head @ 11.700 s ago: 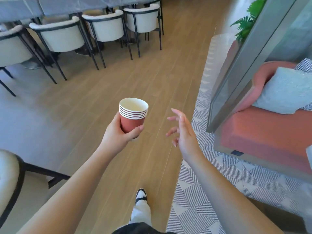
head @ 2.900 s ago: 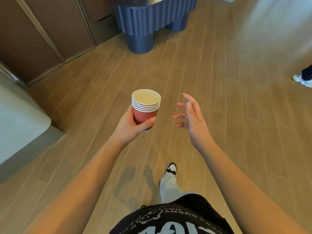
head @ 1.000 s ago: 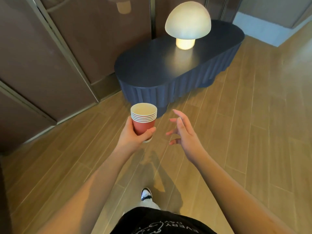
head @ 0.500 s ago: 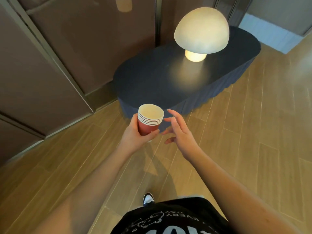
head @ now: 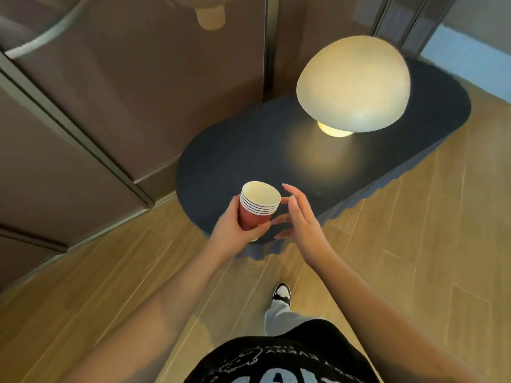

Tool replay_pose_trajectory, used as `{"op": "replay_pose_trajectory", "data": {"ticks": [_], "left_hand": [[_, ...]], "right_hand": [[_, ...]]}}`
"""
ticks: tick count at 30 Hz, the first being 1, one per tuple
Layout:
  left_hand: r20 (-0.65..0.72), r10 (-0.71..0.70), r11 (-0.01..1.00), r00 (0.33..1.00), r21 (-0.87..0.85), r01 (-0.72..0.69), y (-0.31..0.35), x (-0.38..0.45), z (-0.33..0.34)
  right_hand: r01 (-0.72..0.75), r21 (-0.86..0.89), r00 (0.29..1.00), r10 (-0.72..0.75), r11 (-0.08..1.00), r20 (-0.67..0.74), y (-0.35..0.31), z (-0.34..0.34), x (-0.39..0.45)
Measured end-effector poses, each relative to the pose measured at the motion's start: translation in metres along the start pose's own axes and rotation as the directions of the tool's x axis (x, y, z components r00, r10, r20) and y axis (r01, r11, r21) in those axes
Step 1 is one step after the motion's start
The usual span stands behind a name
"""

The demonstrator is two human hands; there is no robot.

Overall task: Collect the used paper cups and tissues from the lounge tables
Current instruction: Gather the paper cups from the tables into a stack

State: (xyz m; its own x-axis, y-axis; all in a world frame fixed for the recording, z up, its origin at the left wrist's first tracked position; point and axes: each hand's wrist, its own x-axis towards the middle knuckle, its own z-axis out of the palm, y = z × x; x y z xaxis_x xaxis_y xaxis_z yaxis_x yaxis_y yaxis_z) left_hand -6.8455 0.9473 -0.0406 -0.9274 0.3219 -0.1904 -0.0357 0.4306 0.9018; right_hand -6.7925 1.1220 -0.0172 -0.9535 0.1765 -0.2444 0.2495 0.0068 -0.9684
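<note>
one stack of cups (head: pixel 258 207) is in view, nested tight; five white rims show at its top, one under the other, so five cups as far as the rims tell. the outer wall is dull red, the inside pale cream, and the top cup holds nothing that can be seen. the stack leans a little, its mouth tipped up and toward the lamp (head: pixel 352 85). it is held in the air over the near end of the tabletop (head: pixel 237 150), on the near side of the lamp and well apart from it.

two hands are in view. the left hand (head: pixel 235 230) has its grip closed round the red wall of the stack, thumb across the front, fingers hidden behind. the right hand (head: pixel 300 219) is just beside the stack, on the side nearer the lamp; its grip is open, fingers spread and lightly bent, holding nothing. whether a fingertip touches the rim cannot be told.

one tabletop, dark blue and oval, with a ribbed skirt. one lamp stands on it toward its far end, a cream dome on a short lit stem, with a pool of light on the tabletop below it. beyond the lamp are brown wall panels (head: pixel 124 92). on the near side, a wooden plank floor (head: pixel 414 244), one shoe (head: pixel 282 293) and a black printed shirt (head: pixel 276 360).
</note>
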Motion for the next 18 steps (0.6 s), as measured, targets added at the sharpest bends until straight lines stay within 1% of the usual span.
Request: {"op": "replay_pose_trajectory", "data": {"ticks": [3,6,9,14,18], "left_hand": [[-0.034,-0.044,0.999,0.998,-0.006,0.044,0.01,0.052,-0.001],[-0.112,-0.111,0.993,0.987,-0.044,0.107,0.0,0.091,-0.006],[-0.154,-0.14,0.99,0.978,-0.051,0.133,-0.016,0.121,-0.007],[-0.161,-0.196,0.979,0.967,-0.081,0.185,-0.042,0.173,-0.006],[-0.124,-0.179,0.984,0.976,-0.03,0.177,-0.068,0.202,-0.013]], "right_hand": [[-0.002,-0.067,0.999,0.005,0.998,0.045,-0.013,-0.011,0.056],[-0.015,-0.098,0.996,0.024,0.995,0.088,-0.021,-0.017,0.1],[-0.014,-0.11,0.995,0.025,0.994,0.096,-0.02,-0.015,0.132],[-0.076,-0.105,0.995,0.082,0.992,0.058,-0.008,-0.002,0.173],[-0.129,-0.103,0.99,0.134,0.986,0.048,0.006,0.014,0.193]]}}
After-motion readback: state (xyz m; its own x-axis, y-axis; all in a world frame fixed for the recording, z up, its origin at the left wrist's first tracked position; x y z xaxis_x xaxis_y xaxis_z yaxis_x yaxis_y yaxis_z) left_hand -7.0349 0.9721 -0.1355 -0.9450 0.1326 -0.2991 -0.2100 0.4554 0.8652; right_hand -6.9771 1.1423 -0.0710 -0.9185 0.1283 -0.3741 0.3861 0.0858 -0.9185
